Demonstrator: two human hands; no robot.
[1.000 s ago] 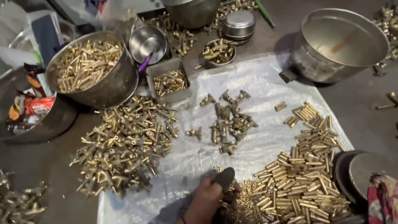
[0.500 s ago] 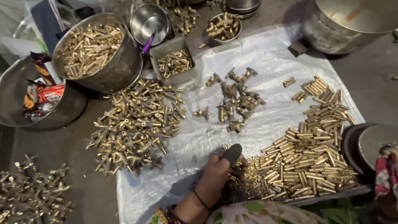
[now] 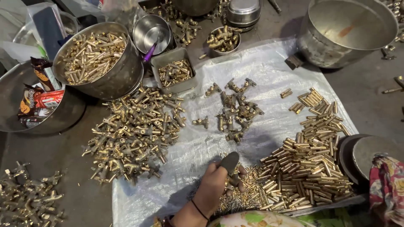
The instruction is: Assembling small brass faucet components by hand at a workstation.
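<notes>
Gripping a small dark oval-headed tool (image 3: 230, 162), the left hand (image 3: 214, 185) is seen low in the view, its fingers (image 3: 219, 167) clenched round the tool and, it seems, round a small brass piece beneath it, though that piece is largely hidden. The tool is held just above a scatter of tiny brass pins (image 3: 240, 197) on the crinkled white plastic sheet (image 3: 269, 71). Compared with half a second ago, the hand is placed much the same, the tool raised as before; only the viewpoint has shifted, so the work appears unchanged in stage. The right hand is not shown. Just to the right a heap of short brass tubes (image 3: 311, 168) is spread; ahead, a cluster of brass valve fittings (image 3: 235, 109) lies; to the left, a larger pile of brass tap bodies (image 3: 134, 130) sits near a steel bowl of brass parts (image 3: 94, 56).
</notes>
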